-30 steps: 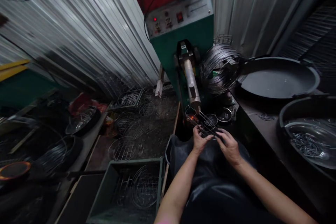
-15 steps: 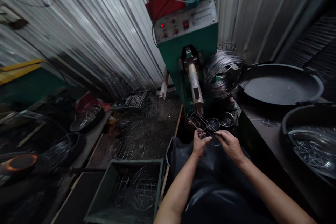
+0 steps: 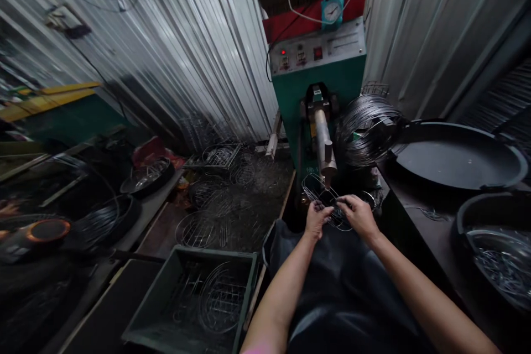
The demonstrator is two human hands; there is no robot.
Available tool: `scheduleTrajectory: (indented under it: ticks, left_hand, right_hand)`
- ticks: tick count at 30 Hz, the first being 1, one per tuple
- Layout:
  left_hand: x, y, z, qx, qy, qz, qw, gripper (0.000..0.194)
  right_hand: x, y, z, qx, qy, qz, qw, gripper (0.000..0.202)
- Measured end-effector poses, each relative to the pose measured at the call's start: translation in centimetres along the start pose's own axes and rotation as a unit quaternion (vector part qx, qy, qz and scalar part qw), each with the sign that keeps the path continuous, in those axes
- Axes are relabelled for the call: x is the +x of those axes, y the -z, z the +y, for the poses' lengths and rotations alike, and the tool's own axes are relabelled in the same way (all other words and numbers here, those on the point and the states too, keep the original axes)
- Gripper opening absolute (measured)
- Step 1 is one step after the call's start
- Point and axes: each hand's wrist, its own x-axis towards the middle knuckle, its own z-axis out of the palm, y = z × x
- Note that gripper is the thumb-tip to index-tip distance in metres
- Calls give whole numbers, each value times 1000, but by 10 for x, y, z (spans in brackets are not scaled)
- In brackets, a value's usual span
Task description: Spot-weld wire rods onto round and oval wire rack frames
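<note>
Both my hands hold a thin round wire rack (image 3: 312,183) beneath the electrode arm (image 3: 326,146) of a green spot welder (image 3: 286,94). My left hand (image 3: 317,219) pinches the near left part of the rack, fingers closed. On the other side, my right hand (image 3: 357,214) is closed at the rack's right part, thumb and fingertips together. The rack sits tilted close to the arm's lower tip; whether they touch I cannot tell. My fingers hide part of the wires.
A green crate (image 3: 182,296) with wire racks stands at the lower left. To the right are a wire coil (image 3: 369,130), a wide black pan (image 3: 448,157) and another pan (image 3: 460,221) holding small wire pieces. Wire racks (image 3: 197,229) lie on the floor at left.
My right hand has shifted inward and up, nearer the left hand and the electrode tip. The rack has moved closer under the tip. The camera view has turned left.
</note>
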Motion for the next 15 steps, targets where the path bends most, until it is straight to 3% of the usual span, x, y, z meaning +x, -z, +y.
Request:
scheduleTrajectory:
  ticks: [4,7,11,15]
  left_hand:
    - [-5,0,1,-7,17,-18,1000,42]
    - [-9,1,1,-12,19,-12,1000,41]
    - [-10,4,-1,-33,56,-17,998,44]
    - [-3,5,-1,-76,95,-8,993,47]
  right_hand:
    - [-1,2,1,5,8,-12,1000,28]
    - [-20,9,6,8,15,11,1000,26]
    - [-50,20,15,19,-43,22,999,29]
    - [-49,22,15,15,-46,4,999,28]
